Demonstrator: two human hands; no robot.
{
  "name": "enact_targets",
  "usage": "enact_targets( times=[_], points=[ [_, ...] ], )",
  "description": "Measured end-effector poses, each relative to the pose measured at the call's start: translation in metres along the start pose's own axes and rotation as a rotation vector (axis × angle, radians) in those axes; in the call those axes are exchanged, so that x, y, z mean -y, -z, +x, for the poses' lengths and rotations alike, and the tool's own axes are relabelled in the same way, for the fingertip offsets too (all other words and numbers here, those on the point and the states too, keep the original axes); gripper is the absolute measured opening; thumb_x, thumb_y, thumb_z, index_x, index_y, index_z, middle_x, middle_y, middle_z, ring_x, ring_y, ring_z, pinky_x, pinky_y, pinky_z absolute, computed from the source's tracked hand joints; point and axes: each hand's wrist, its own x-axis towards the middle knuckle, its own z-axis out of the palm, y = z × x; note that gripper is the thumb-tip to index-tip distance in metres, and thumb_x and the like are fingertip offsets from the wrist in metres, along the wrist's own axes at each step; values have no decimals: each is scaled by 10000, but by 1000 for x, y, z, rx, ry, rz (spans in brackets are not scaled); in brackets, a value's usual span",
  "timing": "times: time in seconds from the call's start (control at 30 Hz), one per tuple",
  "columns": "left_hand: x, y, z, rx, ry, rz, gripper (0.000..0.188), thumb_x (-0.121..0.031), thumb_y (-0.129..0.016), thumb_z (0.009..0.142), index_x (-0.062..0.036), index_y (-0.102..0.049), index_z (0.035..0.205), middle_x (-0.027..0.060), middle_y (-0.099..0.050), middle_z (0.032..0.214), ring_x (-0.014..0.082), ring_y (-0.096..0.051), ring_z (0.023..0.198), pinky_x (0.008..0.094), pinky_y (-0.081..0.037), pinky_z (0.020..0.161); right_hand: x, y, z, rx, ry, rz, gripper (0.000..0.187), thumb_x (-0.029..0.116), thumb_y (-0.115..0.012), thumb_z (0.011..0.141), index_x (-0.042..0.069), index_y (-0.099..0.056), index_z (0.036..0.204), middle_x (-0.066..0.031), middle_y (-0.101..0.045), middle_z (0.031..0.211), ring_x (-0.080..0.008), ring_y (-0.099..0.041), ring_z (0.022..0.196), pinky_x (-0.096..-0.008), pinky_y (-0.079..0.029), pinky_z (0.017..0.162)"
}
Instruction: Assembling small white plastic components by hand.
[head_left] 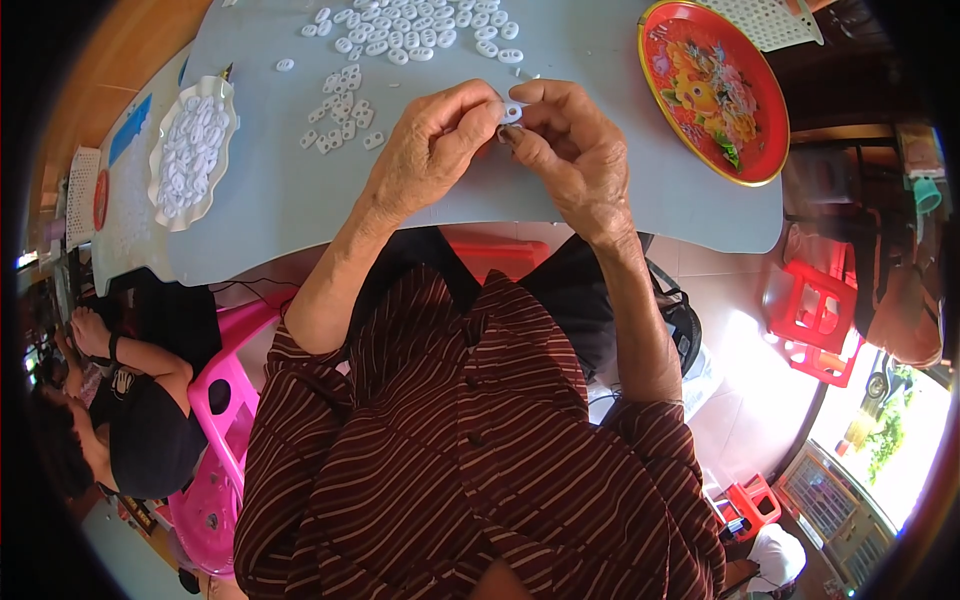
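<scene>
Working above a grey counter (290, 200) with the left hand (440, 145) and right hand (575, 150) meeting over it and its near edge running below the wrists, probably risking a fall to the lap from fumbling anything on that side. Keeping a red, gold-rimmed tray (762, 118) out beyond the right hand's outer side, perhaps knocking it only from swinging that arm wide. Having a scalloped white dish (232, 122) standing well to the left of the left hand, loaded with oval pieces, possibly spilling them from catching the rim with the left forearm. Facing a broad spread of white oval pieces (411, 40) beyond both hands, possibly scattering some from reaching forward carelessly. Having smaller flat white pieces (347, 103) lying near the left hand, on its outer side, perhaps mixing them with the ovals from brushing the knuckles outward. Pinching one small white piece (512, 112) between the fingertips of both hands, likely shooting it loose or cracking it from squeezing or twisting unevenly; leaving its underside by the right thumb too shadowed to make out. Overlooking tiny white slivers (536, 76) just ahead of the fingertips, perhaps, from watching only the grip.
</scene>
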Motion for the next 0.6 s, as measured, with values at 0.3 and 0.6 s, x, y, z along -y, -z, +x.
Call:
enact_targets(
  times=[0.3, 0.6],
  points=[
    [3, 5, 1, 71, -20, 45, 251, -243, -497, 920, -30, -510, 789, -3, -389, 576, 84, -344, 526, 253, -323, 481, 4, -2, -1, -42, 2, -31, 284, -20, -613, 826, -8, -524, 1096, -55, -610, 809, -89, -581, 739, -222, -492, 676],
    [-2, 6, 2, 83, -7, 28, 256, -248, -490, 918, -23, -509, 797, -1, -381, 575, 91, -337, 526, 260, -324, 484, 3, -2, 2, -11, -7, 8, 295, 12, -652, 821, -11, -538, 1092, -56, -609, 817, -94, -587, 742, -230, -498, 678]
  ],
)
